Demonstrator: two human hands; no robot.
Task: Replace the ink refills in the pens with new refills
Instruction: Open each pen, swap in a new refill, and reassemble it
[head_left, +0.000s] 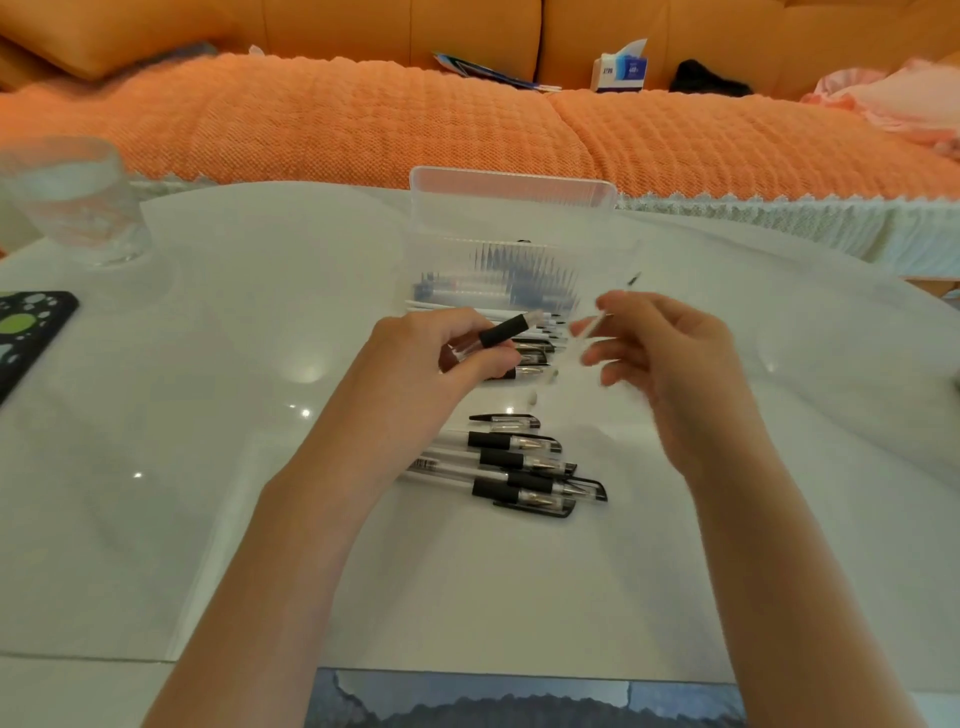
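Pen barrel with black grip: clamped in the fingers of my left hand, above the bench. Fingers of my right hand pinch a clear refill, near the barrel's end, not touching. Capped pens lie heaped nearer me.

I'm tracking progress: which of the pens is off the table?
The pen gripped in the left hand, its black grip toward the refill in the right hand; the other pens lie on the table.

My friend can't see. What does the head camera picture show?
A person's left hand holds a clear pen barrel with a black rubber grip while the right hand pinches a thin clear refill beside it. More black-and-clear pens lie on the white table near a clear plastic box.
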